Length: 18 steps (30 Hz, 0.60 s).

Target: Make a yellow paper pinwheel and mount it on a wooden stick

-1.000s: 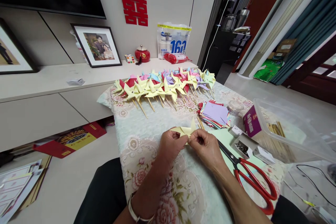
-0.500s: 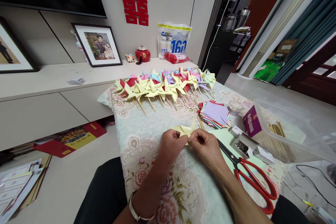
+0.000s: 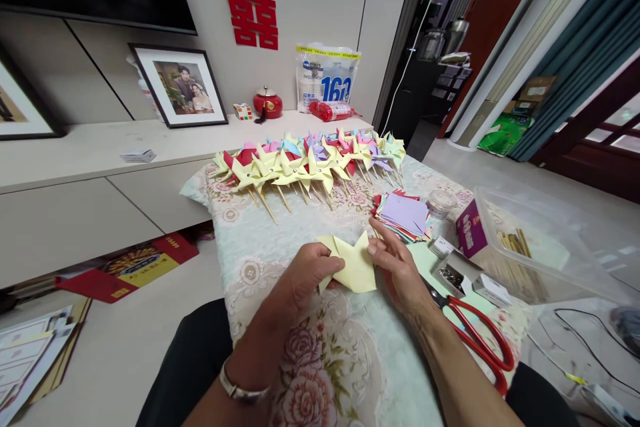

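Note:
A pale yellow sheet of paper, partly folded with pointed corners, is held over the tablecloth. My left hand pinches its left side between thumb and fingers. At the paper's right edge is my right hand, its fingers stretched out and apart, the fingertips close to or touching the edge. Red-handled scissors lie beside my right forearm, which partly hides them. Behind my right hand sits a stack of coloured paper squares.
Finished paper pinwheels on sticks lie in rows across the table's far side. On the right stand a small open box of metal fasteners and a clear plastic bin with wooden sticks. A round clear container stands behind them.
My right hand has gone from pinching the paper to spread fingers at its right edge. The paper has opened out, showing a broader face. The view has shifted slightly.

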Tool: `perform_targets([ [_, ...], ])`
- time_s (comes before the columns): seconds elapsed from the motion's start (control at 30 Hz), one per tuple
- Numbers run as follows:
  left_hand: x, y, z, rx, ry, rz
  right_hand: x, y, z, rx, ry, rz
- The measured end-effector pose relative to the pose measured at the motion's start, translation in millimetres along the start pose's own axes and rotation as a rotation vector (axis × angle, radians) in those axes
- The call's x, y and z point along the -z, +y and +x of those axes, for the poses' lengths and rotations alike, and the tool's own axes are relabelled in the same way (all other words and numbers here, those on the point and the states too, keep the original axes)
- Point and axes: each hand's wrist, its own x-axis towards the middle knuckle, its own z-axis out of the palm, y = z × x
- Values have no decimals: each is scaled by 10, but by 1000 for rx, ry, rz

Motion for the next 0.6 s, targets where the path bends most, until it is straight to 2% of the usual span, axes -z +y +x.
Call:
perform_targets([
  [0.1, 104, 39, 17, 13, -131, 142, -23, -39, -39, -111, -114, 31],
  [0.23, 175, 118, 47, 22, -151, 334, -18, -59, -72, -166, -209, -1],
  [0.4, 134, 249, 82, 47, -217, 492, -24, -47, -82, -205, -268, -123],
  [0.6, 59, 307, 139, 53, -261, 676, -21, 22, -56, -174, -317, -182],
])
